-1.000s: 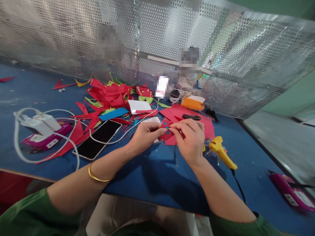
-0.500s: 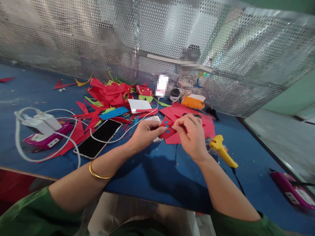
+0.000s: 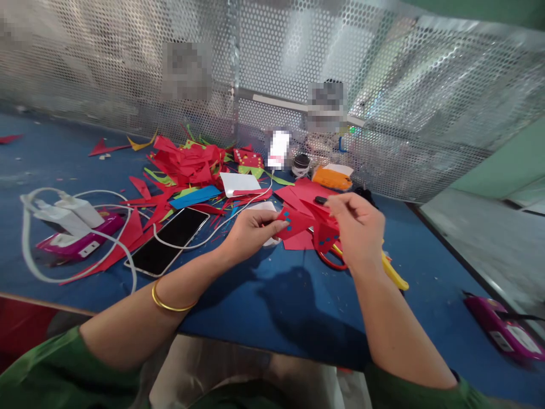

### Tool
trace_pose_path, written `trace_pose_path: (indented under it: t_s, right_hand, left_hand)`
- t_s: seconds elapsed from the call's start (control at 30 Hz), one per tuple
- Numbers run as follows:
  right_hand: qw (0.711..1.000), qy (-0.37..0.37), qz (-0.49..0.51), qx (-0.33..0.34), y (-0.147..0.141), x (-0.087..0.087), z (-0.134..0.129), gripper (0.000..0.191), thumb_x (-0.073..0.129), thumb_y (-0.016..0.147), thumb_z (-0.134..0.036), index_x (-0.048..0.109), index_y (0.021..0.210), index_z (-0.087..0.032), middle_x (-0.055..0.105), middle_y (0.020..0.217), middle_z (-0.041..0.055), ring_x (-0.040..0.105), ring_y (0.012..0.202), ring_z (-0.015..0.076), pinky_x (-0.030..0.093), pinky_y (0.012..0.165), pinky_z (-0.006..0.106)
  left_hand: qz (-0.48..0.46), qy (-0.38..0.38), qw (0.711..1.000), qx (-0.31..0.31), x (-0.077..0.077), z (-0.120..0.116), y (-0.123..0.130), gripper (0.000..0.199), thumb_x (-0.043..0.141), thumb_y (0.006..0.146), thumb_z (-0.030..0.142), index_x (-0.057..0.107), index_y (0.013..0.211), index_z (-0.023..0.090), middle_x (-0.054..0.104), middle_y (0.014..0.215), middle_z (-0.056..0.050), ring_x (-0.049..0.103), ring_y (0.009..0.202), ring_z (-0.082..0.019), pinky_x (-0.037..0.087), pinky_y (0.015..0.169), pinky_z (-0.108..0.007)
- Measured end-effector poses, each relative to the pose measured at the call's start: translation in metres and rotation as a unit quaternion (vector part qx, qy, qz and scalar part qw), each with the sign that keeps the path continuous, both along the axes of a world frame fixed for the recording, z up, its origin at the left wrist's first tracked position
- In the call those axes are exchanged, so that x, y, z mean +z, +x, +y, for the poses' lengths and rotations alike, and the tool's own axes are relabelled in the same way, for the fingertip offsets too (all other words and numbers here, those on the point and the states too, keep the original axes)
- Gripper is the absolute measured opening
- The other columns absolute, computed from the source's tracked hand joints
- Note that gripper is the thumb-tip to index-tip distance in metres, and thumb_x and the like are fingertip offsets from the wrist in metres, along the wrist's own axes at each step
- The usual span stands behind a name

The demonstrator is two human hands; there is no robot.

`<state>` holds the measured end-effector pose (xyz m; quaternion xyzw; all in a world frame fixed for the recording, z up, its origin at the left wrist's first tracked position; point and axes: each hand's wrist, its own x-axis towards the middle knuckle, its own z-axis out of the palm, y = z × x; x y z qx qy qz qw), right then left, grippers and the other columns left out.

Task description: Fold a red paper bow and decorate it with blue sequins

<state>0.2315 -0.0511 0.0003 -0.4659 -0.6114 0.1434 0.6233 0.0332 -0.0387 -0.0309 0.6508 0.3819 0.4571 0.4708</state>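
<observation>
A red paper piece with small blue squares point(image 3: 298, 222) is pinched at its left edge between the thumb and fingers of my left hand point(image 3: 254, 230). My right hand point(image 3: 360, 230) is closed, with thumb and fingertips together near a second red part with blue squares point(image 3: 326, 237). Whether the two red parts are joined is unclear, and anything between my right fingertips is too small to make out. Red-handled scissors point(image 3: 332, 262) lie partly hidden beneath the paper. Red sheets point(image 3: 298, 241) are spread behind and under the held piece.
Left of my hands lie a black phone point(image 3: 168, 241), white cables and a purple power strip point(image 3: 102, 227). Behind are red scraps point(image 3: 187, 162), a lit phone point(image 3: 279, 149) and an orange packet point(image 3: 332, 177). A yellow glue gun point(image 3: 395, 274) is partly behind my right wrist.
My right hand has moved right and away from my left hand, now partly covering the glue gun. More red paper with blue squares and the red-handled scissors show between the hands.
</observation>
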Motion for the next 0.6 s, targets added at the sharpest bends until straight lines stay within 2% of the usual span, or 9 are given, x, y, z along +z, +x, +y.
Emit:
trace_pose_path:
  t_s: [0.07,0.17,0.43,0.6]
  right_hand:
    - [0.995,-0.056,-0.081,-0.007,-0.001,-0.003,0.001,0.014,0.069,0.085,-0.034,0.069,0.077,-0.022,0.066,0.076,-0.0003,0.057,0.072,0.0152,0.044,0.071,0.031]
    - [0.987,-0.077,-0.133,0.043,-0.004,-0.005,0.000,0.014,0.067,0.085,-0.033,0.071,0.076,-0.021,0.069,0.078,0.0004,0.059,0.075,0.0155,0.045,0.072,0.030]
    - [0.981,-0.102,-0.139,0.084,-0.011,-0.004,-0.003,0.017,0.065,0.084,-0.032,0.065,0.070,-0.021,0.064,0.071,-0.0010,0.055,0.066,0.0133,0.042,0.063,0.028]
    - [0.989,-0.063,-0.128,0.029,-0.004,-0.004,0.000,0.021,0.062,0.086,-0.030,0.061,0.066,-0.021,0.060,0.068,-0.0012,0.054,0.068,0.0145,0.042,0.067,0.030]
  left_hand:
    - [0.003,0.007,1.000,-0.008,-0.001,0.000,0.000,0.023,0.067,0.080,0.035,0.078,0.082,0.015,0.068,0.067,-0.003,0.054,0.057,-0.011,0.040,0.052,-0.022]
    - [0.025,0.042,0.999,-0.012,-0.002,0.000,0.001,0.021,0.066,0.082,0.034,0.078,0.078,0.017,0.067,0.064,-0.001,0.053,0.056,-0.011,0.039,0.052,-0.022]
    - [0.070,0.103,0.992,-0.016,-0.005,0.001,0.001,0.018,0.066,0.083,0.031,0.076,0.074,0.020,0.068,0.064,0.001,0.054,0.059,-0.011,0.040,0.057,-0.022]
    - [0.074,0.088,0.993,-0.014,-0.003,0.001,0.001,0.020,0.066,0.082,0.033,0.076,0.073,0.019,0.067,0.064,0.000,0.055,0.061,-0.012,0.039,0.056,-0.022]
